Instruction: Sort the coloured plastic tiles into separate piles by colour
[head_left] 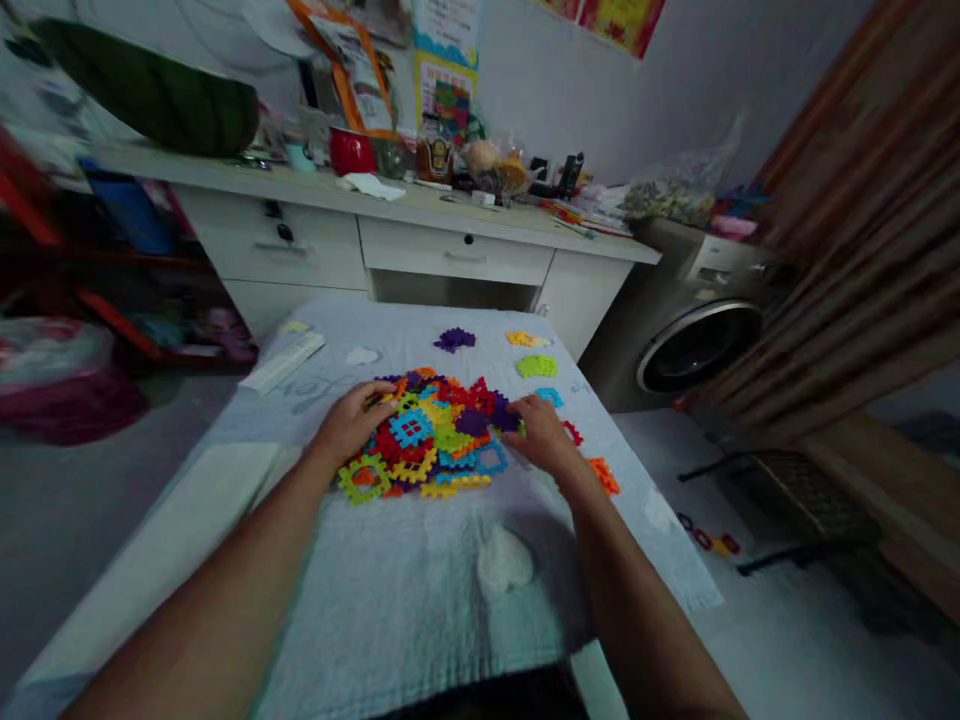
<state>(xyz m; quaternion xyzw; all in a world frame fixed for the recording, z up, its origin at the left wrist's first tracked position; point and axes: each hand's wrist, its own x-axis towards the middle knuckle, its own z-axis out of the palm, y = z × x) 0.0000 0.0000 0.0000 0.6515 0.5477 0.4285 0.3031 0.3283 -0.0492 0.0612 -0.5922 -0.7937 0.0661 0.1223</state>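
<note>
A heap of colourful plastic interlocking tiles [431, 435] lies in the middle of a table covered with a pale blue cloth [397, 590]. My left hand [351, 420] rests on the heap's left edge, fingers curled over the pieces. My right hand [541, 432] touches the heap's right edge, fingers bent onto a purple piece. Sorted little stacks lie beyond: a purple stack [454, 340], a yellow stack [523, 340], a green stack [536, 366] and a blue piece [551, 396]. Orange pieces [604, 474] lie just right of my right wrist.
A white desk [420, 225] cluttered with a red mug, jars and papers stands behind the table. A washing machine [694, 330] is at the right, beside a brown curtain. A white flat box [283, 362] lies at the table's far left. Loose pieces lie on the floor [709, 540].
</note>
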